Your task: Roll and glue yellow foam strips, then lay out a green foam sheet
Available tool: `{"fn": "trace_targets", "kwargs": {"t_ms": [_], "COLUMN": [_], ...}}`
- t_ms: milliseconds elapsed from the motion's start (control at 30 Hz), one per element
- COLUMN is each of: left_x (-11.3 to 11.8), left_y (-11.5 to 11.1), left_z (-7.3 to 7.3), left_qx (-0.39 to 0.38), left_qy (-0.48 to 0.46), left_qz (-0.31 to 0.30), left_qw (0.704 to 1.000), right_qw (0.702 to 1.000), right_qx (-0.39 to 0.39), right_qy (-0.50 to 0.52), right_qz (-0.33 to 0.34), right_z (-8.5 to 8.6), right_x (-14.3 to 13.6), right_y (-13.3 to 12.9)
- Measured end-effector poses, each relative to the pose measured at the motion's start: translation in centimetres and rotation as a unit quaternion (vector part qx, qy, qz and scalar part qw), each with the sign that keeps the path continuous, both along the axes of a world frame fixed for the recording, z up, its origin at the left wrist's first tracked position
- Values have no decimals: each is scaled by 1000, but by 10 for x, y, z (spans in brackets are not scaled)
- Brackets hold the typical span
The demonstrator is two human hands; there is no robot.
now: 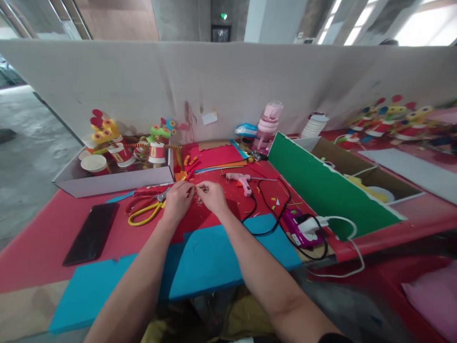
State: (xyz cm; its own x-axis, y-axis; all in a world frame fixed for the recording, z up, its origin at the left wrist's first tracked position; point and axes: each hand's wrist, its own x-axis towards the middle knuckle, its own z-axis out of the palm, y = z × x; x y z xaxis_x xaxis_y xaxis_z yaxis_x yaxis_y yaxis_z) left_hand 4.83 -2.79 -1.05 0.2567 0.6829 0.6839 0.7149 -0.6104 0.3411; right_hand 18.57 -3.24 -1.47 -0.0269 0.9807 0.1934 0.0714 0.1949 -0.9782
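My left hand and my right hand meet fingertip to fingertip over the red table, both with fingers pinched. Whatever lies between the fingertips is too small to make out. Beside my left hand are yellow-handled scissors and a red-handled tool. A pink glue gun lies to the right of my right hand, its black cable trailing toward the table's front. Orange and blue paper strips are behind my hands. Blue sheets cover the front edge under my forearms.
At the left are a black phone and a white box of paper-cup figures. A purple power strip with cables sits at the right, near a green-sided box. A pink bottle stands at the back by a grey partition.
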Motion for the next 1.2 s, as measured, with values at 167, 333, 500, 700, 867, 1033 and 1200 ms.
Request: {"fn": "trace_targets", "kwargs": {"t_ms": [167, 333, 500, 700, 867, 1033, 1200], "left_x": [-2, -3, 0, 2, -1, -1, 2], "left_y": [0, -2, -2, -2, -2, -4, -7], "left_z": [0, 2, 3, 3, 4, 7, 6], "left_qx": [-49, -64, -42, -43, -93, -69, -38], "left_qy": [-81, -91, -49, -78, -202, -196, -137], "left_qz": [14, -9, -7, 22, 68, 57, 4], "left_qw": [995, 994, 998, 996, 973, 977, 990], "right_qw": [999, 999, 1000, 998, 987, 988, 992], "right_qx": [-19, -24, -12, -28, -54, -65, -42], "right_qy": [34, 37, 16, 56, 145, 137, 116], "right_qz": [8, 2, 4, 24, 31, 12, 1], "right_z": [6, 6, 3, 5, 2, 0, -1], "right_x": [-1, 0, 0, -1, -3, -3, -2], "right_y": [-2, -2, -1, -1, 3, 4, 4]}}
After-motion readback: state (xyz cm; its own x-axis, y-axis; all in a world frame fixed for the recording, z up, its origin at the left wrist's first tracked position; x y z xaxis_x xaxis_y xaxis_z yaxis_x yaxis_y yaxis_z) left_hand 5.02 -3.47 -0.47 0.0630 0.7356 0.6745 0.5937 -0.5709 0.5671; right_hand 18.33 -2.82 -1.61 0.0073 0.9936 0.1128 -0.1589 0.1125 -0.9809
